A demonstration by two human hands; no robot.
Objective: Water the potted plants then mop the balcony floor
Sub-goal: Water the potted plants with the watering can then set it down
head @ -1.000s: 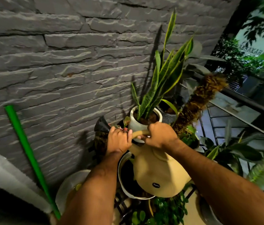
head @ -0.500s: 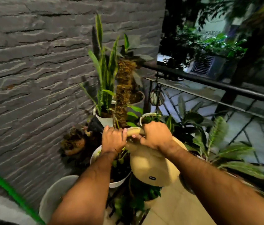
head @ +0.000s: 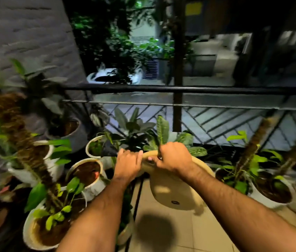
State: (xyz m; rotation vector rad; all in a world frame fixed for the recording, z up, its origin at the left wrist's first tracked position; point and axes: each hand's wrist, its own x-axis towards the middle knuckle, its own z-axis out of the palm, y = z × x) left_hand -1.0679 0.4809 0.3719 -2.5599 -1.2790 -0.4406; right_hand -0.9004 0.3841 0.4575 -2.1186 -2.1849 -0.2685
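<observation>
View swings right, off the stone wall toward the railing point(head: 180, 89). Both hands, left hand point(head: 128, 165) and right hand point(head: 172, 158), stay clamped on the beige watering can point(head: 172, 190), frame centre, spout nearing the middle pots — watering likely continues.

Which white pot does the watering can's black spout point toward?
The white pot by the railing, just beyond the black spout that the left hand steadies; the other pots sit nearer the person.
</observation>
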